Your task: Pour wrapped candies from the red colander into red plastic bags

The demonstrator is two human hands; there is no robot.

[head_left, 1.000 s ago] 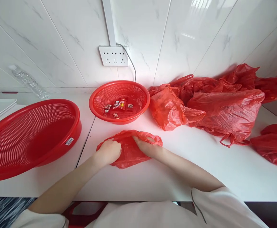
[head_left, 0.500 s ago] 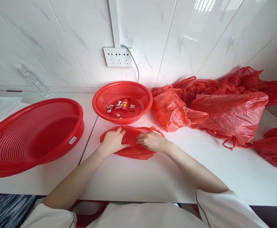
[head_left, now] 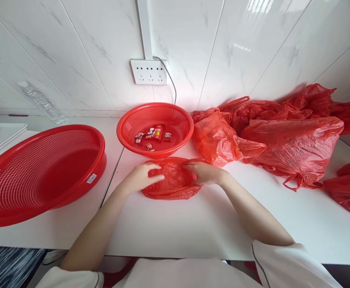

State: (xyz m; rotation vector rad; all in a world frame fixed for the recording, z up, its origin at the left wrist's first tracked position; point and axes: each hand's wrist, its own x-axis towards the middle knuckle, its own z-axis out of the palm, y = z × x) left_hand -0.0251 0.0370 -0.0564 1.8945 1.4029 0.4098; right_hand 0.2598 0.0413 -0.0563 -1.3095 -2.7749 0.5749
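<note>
A red plastic bag (head_left: pixel 175 180) lies crumpled on the white table between my hands. At its left edge is my left hand (head_left: pixel 139 177), fingers and thumb spread apart with nothing gripped between them. My right hand (head_left: pixel 206 173) rests at the bag's right side with its fingers stretched out and slightly blurred, touching the plastic. Just beyond the bag stands a round red basket (head_left: pixel 123 142) with several small red-wrapped packets (head_left: pixel 157 132) on its bottom.
On the left stands a larger red basket (head_left: pixel 98 168) with a white label. Behind it a clear plastic bottle (head_left: pixel 43 102) leans against the wall. A white tray (head_left: pixel 9 136) is at the far left. Filled red bags (head_left: pixel 292 144) crowd the right side. A socket panel (head_left: pixel 148 72) is on the wall.
My hands have moved apart, the left one outward and the right one to the right and slightly up. The bag has drawn in at its left side and bunched up.
</note>
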